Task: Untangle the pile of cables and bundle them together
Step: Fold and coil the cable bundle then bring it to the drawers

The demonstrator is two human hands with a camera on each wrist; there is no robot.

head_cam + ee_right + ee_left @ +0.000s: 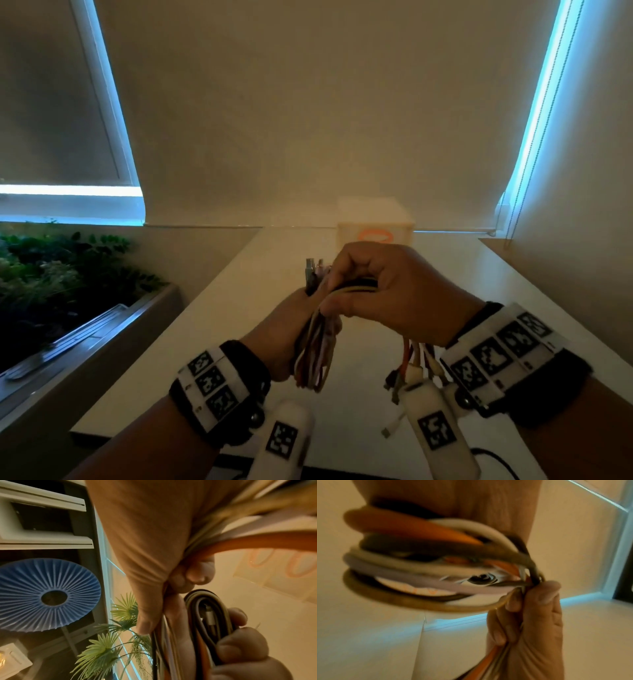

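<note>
Both hands are raised above the white table (239, 342), working one bundle of cables (317, 349) in orange, white, grey and black. My left hand (286, 329) grips the looped bundle upright, with a metal plug (311, 270) sticking out of the top. My right hand (337, 294) pinches strands at the upper end of the bundle. Loose cable ends (412, 363) with plugs hang below the right palm. In the left wrist view the blurred loops (419, 563) run to the right hand's fingertips (534, 601). In the right wrist view the left hand's fingers (240, 649) curl round the coil (207, 615).
A white box (375, 222) with an orange mark stands at the table's far end, against the wall. A planter with green plants (51, 274) runs along the left side. A white plug (390, 428) lies near the front edge, and a black cable (496, 459) curves there too.
</note>
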